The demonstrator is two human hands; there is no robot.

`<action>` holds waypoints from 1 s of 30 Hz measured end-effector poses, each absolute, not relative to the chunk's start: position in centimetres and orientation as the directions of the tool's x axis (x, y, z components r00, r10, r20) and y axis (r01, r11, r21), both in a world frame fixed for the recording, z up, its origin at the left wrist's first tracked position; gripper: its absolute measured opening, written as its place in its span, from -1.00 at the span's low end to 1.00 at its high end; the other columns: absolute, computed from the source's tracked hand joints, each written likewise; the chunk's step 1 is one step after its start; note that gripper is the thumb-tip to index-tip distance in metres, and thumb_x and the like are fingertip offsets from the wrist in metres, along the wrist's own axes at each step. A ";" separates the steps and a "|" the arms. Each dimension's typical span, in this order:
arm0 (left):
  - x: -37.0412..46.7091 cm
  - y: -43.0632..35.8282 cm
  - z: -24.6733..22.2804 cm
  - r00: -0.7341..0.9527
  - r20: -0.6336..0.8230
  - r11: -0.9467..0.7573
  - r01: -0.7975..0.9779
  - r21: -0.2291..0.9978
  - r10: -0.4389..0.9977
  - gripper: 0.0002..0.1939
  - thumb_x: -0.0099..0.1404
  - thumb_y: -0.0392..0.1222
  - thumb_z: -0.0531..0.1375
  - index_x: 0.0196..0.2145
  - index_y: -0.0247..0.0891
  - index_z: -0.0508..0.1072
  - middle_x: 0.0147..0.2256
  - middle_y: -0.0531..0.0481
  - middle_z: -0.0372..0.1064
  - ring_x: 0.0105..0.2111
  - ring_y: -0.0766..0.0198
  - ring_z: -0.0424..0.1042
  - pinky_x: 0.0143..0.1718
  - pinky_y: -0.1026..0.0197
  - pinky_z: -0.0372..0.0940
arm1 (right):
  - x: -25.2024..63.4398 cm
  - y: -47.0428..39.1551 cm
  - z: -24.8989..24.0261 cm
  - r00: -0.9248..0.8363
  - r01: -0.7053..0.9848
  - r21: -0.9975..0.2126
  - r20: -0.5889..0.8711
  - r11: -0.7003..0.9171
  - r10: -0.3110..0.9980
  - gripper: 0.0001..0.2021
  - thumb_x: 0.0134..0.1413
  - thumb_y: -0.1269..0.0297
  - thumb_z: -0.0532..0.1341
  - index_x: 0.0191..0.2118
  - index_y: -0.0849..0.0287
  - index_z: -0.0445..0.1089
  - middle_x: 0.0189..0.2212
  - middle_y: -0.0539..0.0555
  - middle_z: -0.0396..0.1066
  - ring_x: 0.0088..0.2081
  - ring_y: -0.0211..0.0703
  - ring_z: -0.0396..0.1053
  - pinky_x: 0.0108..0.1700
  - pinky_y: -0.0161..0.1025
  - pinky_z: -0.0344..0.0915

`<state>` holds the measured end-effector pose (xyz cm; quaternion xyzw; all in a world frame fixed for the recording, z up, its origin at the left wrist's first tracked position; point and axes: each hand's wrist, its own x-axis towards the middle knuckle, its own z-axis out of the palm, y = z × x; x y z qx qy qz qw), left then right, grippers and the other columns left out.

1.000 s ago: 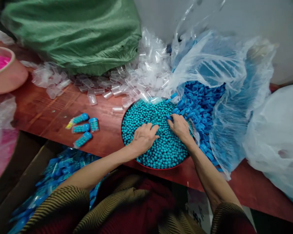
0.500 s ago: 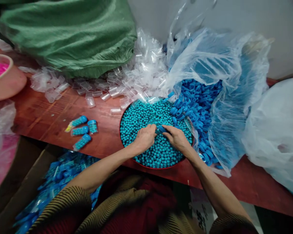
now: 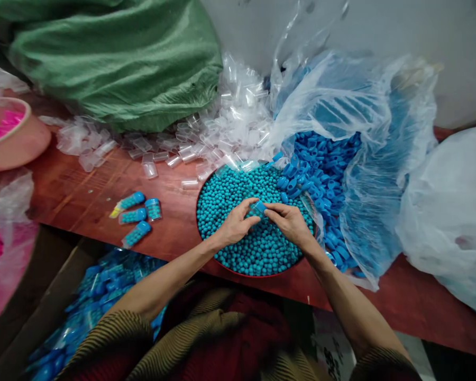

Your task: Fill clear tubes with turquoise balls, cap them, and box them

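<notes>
Over a round red-rimmed tub (image 3: 198, 233) of teal beads (image 3: 257, 254), both hands meet at one small container. My left hand (image 3: 235, 221) is closed round its clear plastic tube (image 3: 253, 212), thumb and fingers on either side. The fingers of my right hand (image 3: 291, 222) pinch the blue cap (image 3: 261, 207) at the tube's right end. How firmly the cap sits on the tube I cannot tell. To the left on the red table lie several capped, bead-filled tubes (image 3: 137, 234), one with a yellow piece at its end.
Empty clear tubes (image 3: 188, 153) are heaped behind the tub, beside a green sack (image 3: 119, 63). Blue caps (image 3: 321, 169) spill from a plastic bag (image 3: 371, 211) at right. A pink bowl (image 3: 35, 138) stands at far left. Filled blue tubes (image 3: 99, 296) fill a box below the table.
The fingers of my left hand have opened out somewhat, showing more of the tube and cap. My right hand keeps its pinch. The view has shifted slightly.
</notes>
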<state>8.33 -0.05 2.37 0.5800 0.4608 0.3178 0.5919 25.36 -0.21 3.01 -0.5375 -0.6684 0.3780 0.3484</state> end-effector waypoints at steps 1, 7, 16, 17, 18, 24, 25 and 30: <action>8.3 -0.2 2.4 0.363 -0.181 0.136 0.146 0.980 0.914 -0.48 0.15 -0.25 0.10 0.09 -0.27 0.17 -0.43 0.10 0.25 -0.62 0.46 0.18 -0.60 0.37 0.17 | 25.3 -0.4 3.1 -0.177 0.463 -0.874 0.072 0.148 0.982 -0.73 0.07 0.22 0.15 -0.16 0.13 0.52 -0.28 0.03 0.55 -0.27 -0.11 0.47 -0.17 -0.17 0.38; 8.5 -1.0 2.2 0.278 -0.168 0.153 0.075 0.985 0.946 -0.62 0.16 -0.22 0.09 -0.03 -0.25 0.28 -0.37 0.06 0.28 -0.57 0.46 0.18 -0.60 0.39 0.17 | 24.9 -1.2 3.1 -0.343 0.505 -0.794 0.177 0.340 0.923 -0.69 0.15 0.28 0.07 -0.06 0.13 0.47 -0.46 0.01 0.46 -0.44 -0.22 0.37 -0.32 -0.26 0.33; 6.8 -2.2 2.7 0.508 -0.257 0.211 0.147 0.966 0.822 -0.67 0.22 -0.17 0.09 -0.05 -0.19 0.22 -0.43 0.12 0.25 -0.64 0.48 0.24 -0.63 0.39 0.15 | 27.6 -1.2 4.3 -0.478 0.397 -0.897 -0.022 0.194 0.878 -0.72 0.04 0.18 0.22 -0.11 0.09 0.48 -0.37 0.04 0.43 -0.34 -0.21 0.38 -0.25 -0.22 0.36; 6.7 -2.2 2.9 0.522 -0.244 0.187 0.160 0.969 0.817 -0.67 0.23 -0.17 0.08 -0.03 -0.19 0.22 -0.41 0.11 0.26 -0.63 0.47 0.25 -0.61 0.37 0.17 | 27.6 -1.2 4.2 -0.436 0.337 -0.935 -0.053 0.109 0.898 -0.66 0.00 0.15 0.26 -0.07 0.11 0.45 -0.35 0.05 0.45 -0.34 -0.20 0.39 -0.26 -0.21 0.37; 6.6 -2.3 3.1 0.521 -0.227 0.159 0.174 0.972 0.823 -0.65 0.24 -0.17 0.07 -0.01 -0.20 0.21 -0.39 0.10 0.27 -0.62 0.47 0.25 -0.58 0.36 0.19 | 27.5 -1.2 4.1 -0.389 0.277 -0.960 -0.077 0.037 0.918 -0.57 -0.04 0.12 0.28 -0.01 0.13 0.41 -0.33 0.06 0.46 -0.34 -0.18 0.41 -0.27 -0.19 0.38; 7.7 -2.4 3.4 0.356 -0.068 -0.008 0.207 0.978 0.932 -0.49 0.22 -0.24 0.08 0.14 -0.20 0.16 -0.30 0.00 0.34 -0.33 0.28 0.35 -0.25 0.19 0.31 | 24.6 -2.3 3.1 -0.235 0.405 -0.905 0.033 0.129 0.971 -0.56 0.13 0.09 0.10 0.10 0.13 0.29 -0.13 0.17 0.46 -0.13 -0.03 0.43 -0.11 -0.04 0.38; 7.8 -2.4 3.4 0.332 -0.054 -0.012 0.192 0.981 0.942 -0.49 0.22 -0.24 0.07 0.13 -0.21 0.18 -0.26 -0.02 0.36 -0.27 0.25 0.35 -0.19 0.17 0.31 | 24.2 -2.6 3.1 -0.265 0.468 -0.863 0.070 0.191 0.962 -0.54 0.14 0.08 0.09 0.12 0.14 0.26 -0.07 0.20 0.42 -0.08 -0.01 0.40 -0.06 -0.02 0.36; 8.2 -2.4 3.9 0.305 -0.101 0.077 0.088 0.993 0.947 -0.53 0.17 -0.29 0.08 0.07 -0.24 0.23 -0.18 -0.03 0.37 -0.22 0.25 0.36 -0.10 0.17 0.29 | 22.8 -3.8 2.7 -0.355 0.672 -0.619 0.210 0.405 0.911 -0.15 -0.09 0.02 0.29 0.26 0.25 -0.06 0.01 0.34 0.28 -0.06 0.15 0.38 -0.20 0.02 0.41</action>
